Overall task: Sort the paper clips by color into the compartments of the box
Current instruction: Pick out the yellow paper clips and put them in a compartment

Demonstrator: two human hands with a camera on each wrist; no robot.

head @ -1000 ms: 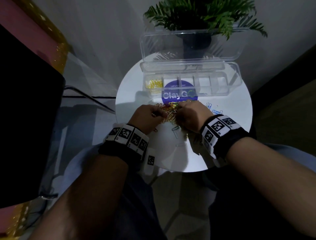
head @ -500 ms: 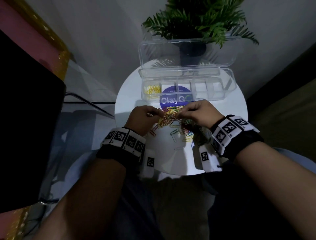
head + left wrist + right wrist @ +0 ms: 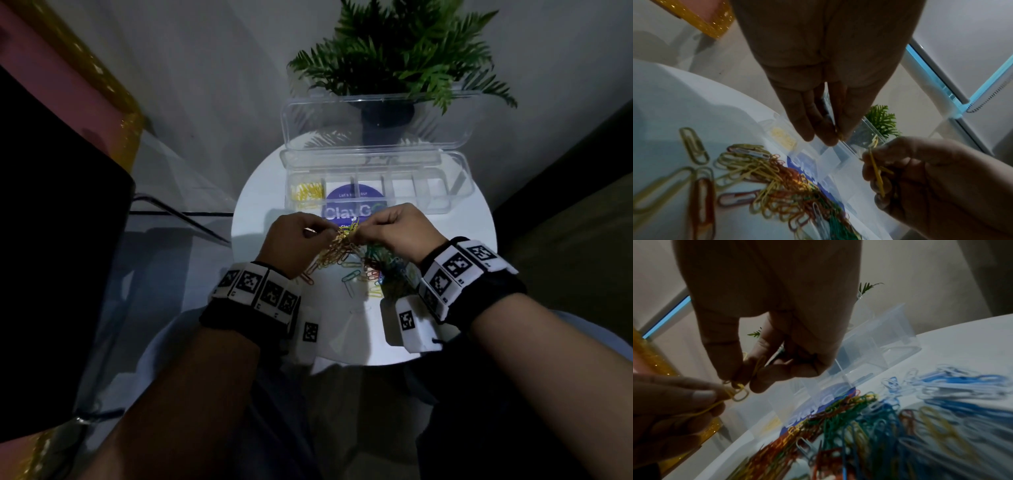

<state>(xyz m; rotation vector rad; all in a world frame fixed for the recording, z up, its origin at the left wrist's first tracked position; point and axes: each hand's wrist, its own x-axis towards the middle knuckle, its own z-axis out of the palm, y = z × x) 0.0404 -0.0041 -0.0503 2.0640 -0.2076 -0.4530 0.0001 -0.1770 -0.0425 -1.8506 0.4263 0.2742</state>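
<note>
Pinching linked yellow paper clips point(image 3: 740, 391) apart, left hand point(image 3: 297, 240) and right hand point(image 3: 399, 231) should untangle gently, just before the box point(image 3: 459, 192).

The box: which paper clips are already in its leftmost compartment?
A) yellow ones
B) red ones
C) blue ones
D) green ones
A: in the head view, the leftmost compartment of the box holds yellow paper clips; no clips show in the other compartments.
</note>
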